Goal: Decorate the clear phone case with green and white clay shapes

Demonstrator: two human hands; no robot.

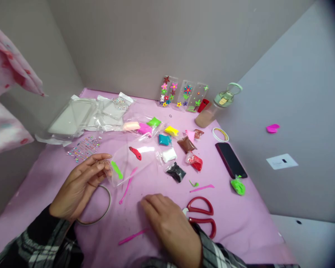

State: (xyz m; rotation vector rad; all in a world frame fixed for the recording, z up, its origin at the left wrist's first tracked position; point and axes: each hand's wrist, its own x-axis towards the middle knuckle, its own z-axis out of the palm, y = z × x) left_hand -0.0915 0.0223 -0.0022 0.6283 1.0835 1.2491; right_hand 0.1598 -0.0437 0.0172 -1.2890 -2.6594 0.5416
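My left hand point(82, 182) pinches the near left end of a clear phone case point(128, 158), tilted above the table. On the case are a green clay strip point(116, 169) and a red clay piece point(136, 153) with a dark tip. My right hand point(167, 219) rests palm down on the cloth, its fingers stretched forward. Beside it lie red-handled scissors point(202, 219), partly under the hand and sleeve. One pink modelling tool point(132, 236) reaches toward the right hand; another pink tool point(126, 189) lies behind the case. A ring-shaped band point(109, 203) sits below my left hand.
Several clay packets point(186, 144) lie mid-table. Decorated phone cases point(169, 91) lean against the back wall near a bottle point(212, 109). At right are a tape roll point(220, 134), a phone point(231, 160) and green clay point(238, 186). Packaged cases point(72, 117) and a gem sheet point(84, 148) are left.
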